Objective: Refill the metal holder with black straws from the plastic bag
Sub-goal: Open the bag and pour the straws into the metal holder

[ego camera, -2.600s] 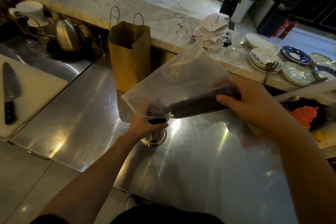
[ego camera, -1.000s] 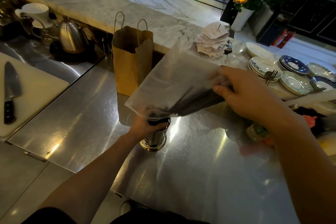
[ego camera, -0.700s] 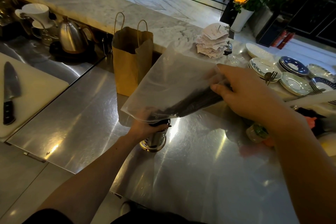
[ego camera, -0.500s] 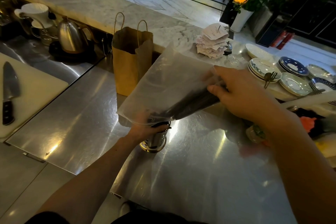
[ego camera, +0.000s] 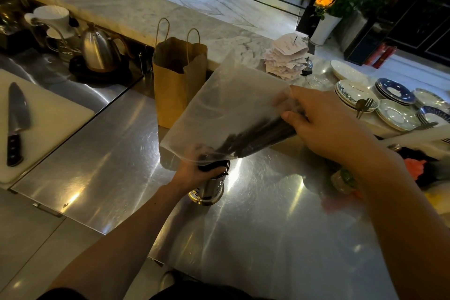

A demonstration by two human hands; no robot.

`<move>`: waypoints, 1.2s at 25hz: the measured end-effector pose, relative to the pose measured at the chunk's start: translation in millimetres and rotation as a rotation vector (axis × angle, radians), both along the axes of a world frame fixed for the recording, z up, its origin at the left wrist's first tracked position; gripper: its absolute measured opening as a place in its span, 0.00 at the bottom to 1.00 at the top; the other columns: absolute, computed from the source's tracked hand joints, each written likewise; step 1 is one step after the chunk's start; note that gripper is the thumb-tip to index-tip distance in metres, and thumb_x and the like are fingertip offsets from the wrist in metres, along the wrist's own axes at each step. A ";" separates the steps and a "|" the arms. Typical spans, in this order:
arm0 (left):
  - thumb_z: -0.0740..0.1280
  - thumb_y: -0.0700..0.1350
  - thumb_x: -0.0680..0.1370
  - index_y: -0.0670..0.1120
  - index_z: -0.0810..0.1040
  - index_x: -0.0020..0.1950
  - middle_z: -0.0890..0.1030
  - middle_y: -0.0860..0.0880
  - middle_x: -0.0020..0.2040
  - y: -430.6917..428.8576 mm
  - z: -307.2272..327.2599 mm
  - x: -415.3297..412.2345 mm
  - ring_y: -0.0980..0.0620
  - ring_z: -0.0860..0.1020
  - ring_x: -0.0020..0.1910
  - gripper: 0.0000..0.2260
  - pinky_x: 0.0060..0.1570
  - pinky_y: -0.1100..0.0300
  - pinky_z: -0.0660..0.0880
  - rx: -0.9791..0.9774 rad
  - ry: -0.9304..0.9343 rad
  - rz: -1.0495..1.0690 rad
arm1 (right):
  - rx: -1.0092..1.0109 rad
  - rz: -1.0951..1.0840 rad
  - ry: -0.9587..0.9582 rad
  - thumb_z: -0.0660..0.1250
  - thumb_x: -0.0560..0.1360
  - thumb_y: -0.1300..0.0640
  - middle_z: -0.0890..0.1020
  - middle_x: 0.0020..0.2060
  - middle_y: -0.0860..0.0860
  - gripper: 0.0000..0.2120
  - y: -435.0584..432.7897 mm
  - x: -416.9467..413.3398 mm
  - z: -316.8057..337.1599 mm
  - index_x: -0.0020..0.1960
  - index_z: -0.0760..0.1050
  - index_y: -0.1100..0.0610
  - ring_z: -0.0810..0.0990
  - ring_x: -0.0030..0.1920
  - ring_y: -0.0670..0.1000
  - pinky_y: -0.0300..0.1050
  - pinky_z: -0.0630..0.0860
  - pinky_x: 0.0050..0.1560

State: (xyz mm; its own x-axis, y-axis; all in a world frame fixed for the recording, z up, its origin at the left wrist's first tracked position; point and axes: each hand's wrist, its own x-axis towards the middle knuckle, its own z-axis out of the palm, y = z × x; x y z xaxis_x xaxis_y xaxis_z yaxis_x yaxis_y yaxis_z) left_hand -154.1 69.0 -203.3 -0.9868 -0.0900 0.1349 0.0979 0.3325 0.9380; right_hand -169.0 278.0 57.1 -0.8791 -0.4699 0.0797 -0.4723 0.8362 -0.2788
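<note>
Roughly halfway, I would judge: the pour is set up, but most of the load has not yet gone over. The steel bench (ego camera: 267, 226) carries the work near its middle. Above it the plastic bag (ego camera: 231, 105) hangs on a slant, closed end high on the right and mouth low on the left, right over the container. A brown paper bag (ego camera: 175, 85) stands just behind it and plays no part.

The right hand (ego camera: 323, 124) has its fingers and thumb curled round the raised end of the bag, clamping the bundle through the film. The left hand (ego camera: 194, 173) is wrapped round the upper part of the metal holder (ego camera: 210, 186), steadying it upright on the bench. Whether it also pinches the bag's mouth I cannot tell, since the plastic blurs that spot.

The black straws (ego camera: 258, 134) lie as a dark sheaf along the bag's lower edge, pointing down toward the holder. Their lower ends reach its rim, where something dark shows. How many are truly inside is hidden.

What remains, by my reading: slide the sheaf fully in, draw the bag away and set it aside.
</note>
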 end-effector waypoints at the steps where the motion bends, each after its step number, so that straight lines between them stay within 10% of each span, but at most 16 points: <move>1: 0.79 0.44 0.68 0.56 0.76 0.56 0.79 0.58 0.53 -0.4 -0.5 0.5 0.67 0.76 0.52 0.21 0.53 0.75 0.72 0.001 0.005 0.007 | 0.001 -0.002 -0.002 0.62 0.78 0.56 0.80 0.49 0.54 0.12 0.0 0.6 0.5 0.61 0.73 0.53 0.78 0.48 0.54 0.53 0.76 0.51; 30: 0.79 0.44 0.68 0.60 0.75 0.51 0.78 0.60 0.50 -1.1 -10.6 0.1 0.71 0.77 0.48 0.20 0.46 0.78 0.72 -0.011 -0.039 0.036 | 0.008 0.005 0.014 0.61 0.79 0.55 0.80 0.45 0.52 0.11 -3.3 4.9 2.7 0.60 0.72 0.49 0.79 0.45 0.53 0.54 0.77 0.50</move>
State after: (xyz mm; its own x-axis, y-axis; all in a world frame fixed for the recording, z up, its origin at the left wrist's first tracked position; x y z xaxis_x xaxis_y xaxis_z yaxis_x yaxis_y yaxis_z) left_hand -153.9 67.9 -213.9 -0.9874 -0.1243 0.0974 0.0490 0.3452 0.9372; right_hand -164.1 274.8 59.8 -0.8754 -0.4753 0.0877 -0.4804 0.8359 -0.2654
